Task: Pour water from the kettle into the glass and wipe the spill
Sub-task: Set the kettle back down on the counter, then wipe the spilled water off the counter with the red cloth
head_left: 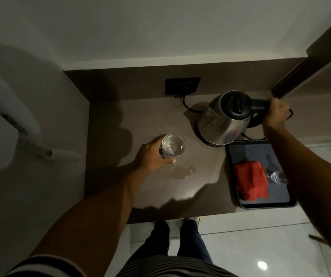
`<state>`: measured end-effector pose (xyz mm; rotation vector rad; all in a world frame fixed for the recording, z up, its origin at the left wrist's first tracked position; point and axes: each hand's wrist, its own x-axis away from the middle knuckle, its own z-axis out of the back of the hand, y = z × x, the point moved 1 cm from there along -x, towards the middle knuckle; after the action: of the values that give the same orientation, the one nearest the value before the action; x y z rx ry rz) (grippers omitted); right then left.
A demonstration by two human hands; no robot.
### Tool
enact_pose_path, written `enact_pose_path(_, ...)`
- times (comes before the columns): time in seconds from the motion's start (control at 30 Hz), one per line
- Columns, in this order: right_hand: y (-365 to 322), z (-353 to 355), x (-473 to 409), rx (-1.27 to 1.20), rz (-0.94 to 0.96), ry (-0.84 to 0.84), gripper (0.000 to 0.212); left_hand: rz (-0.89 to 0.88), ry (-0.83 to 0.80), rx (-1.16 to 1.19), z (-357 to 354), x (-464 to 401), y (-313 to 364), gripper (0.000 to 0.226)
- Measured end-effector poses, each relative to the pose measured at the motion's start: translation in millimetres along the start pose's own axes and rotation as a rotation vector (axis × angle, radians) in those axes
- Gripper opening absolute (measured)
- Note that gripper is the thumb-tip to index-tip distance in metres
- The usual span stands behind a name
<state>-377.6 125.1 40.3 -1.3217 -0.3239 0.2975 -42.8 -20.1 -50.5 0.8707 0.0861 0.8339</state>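
A clear glass [174,145] with water in it stands on the brown counter [120,120], and my left hand [152,156] is wrapped around its left side. A steel kettle [223,120] with a black lid sits upright at the back right, apparently on its base. My right hand [274,114] grips its black handle. A small puddle of water [182,171] lies on the counter just in front of the glass. A folded red cloth [250,181] rests on a black tray [260,205] to the right.
A second glass [277,176] stands on the tray, partly behind my right arm. A black wall socket [181,85] with the kettle's cord is at the back. A white wall-mounted hair dryer [4,120] hangs on the left. A dark cabinet edge [292,76] juts over the kettle.
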Motion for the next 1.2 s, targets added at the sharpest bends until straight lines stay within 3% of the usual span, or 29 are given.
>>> enact_pose_path(0.1,2,0,-3,0.053,-0.013,0.007,0.016,0.003,0.007,-0.007,-1,1,2,0.098)
enact_pose_path(0.23,3,3,-7,0.179,0.049,-0.039,0.037,0.011,0.009,-0.001,-2,1,1,0.098)
enact_pose_path(0.33,2,5,4,0.201,0.075,0.013,0.041,0.023,0.0,0.008,-4,1,-1,0.099)
enact_pose_path(0.43,23,14,43,0.226,0.097,0.056,0.06,0.034,-0.007,0.023,-3,3,-1,0.098)
enact_pose_path(0.63,109,55,156,0.918,0.062,-0.209,0.075,-0.024,0.005,-0.012,2,21,-4,0.093)
enact_pose_path(0.73,135,68,175,1.016,-0.05,-0.263,0.082,-0.027,0.096,-0.101,7,38,-20,0.078)
enact_pose_path(1.0,131,62,169,1.091,-0.019,-0.25,0.078,0.044,0.059,-0.466,16,72,-88,0.067)
enact_pose_path(1.2,134,60,160,1.16,0.047,-0.269,0.056,-0.027,0.085,-0.577,12,81,-105,0.069)
